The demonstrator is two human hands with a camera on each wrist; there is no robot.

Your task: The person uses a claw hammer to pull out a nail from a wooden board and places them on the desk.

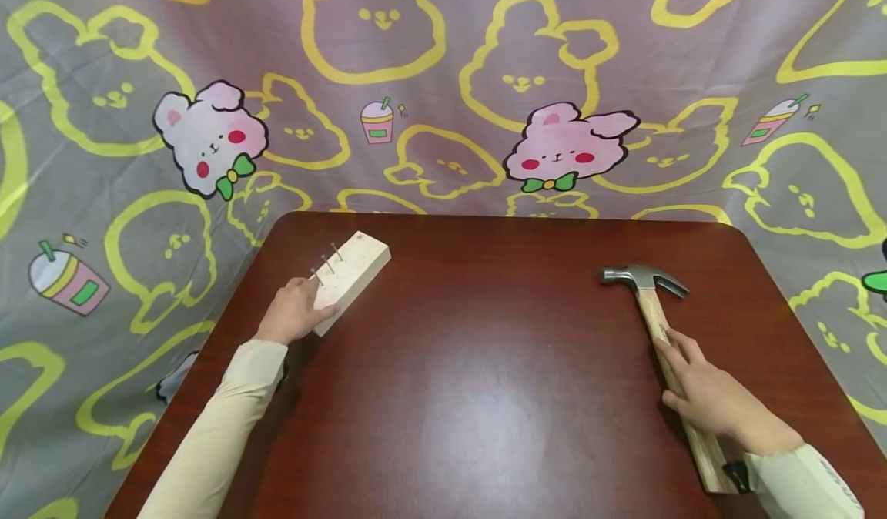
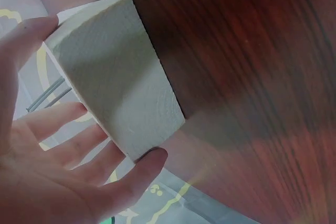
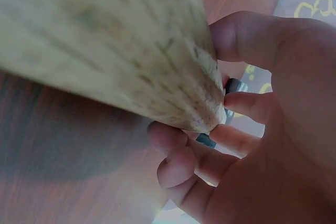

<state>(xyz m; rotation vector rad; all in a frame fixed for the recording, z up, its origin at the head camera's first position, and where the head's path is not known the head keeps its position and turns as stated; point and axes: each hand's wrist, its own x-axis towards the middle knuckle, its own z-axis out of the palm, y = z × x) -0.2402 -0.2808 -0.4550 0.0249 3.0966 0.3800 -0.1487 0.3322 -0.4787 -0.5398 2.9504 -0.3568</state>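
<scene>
A pale wooden block lies slantwise at the table's back left, with several nails standing up from its top face. My left hand grips its near end, thumb on one side and fingers on the other. The left wrist view shows the block's bare end face between thumb and little finger. On the right lies a claw hammer with a steel head and wooden handle, its head away from me. My right hand holds the handle around its middle; the right wrist view shows the handle between thumb and fingers.
Both things are on a dark red-brown wooden table with rounded back corners. A curtain printed with yellow outlines and pink bunnies hangs behind it and along both sides. Glare shows on the table's middle.
</scene>
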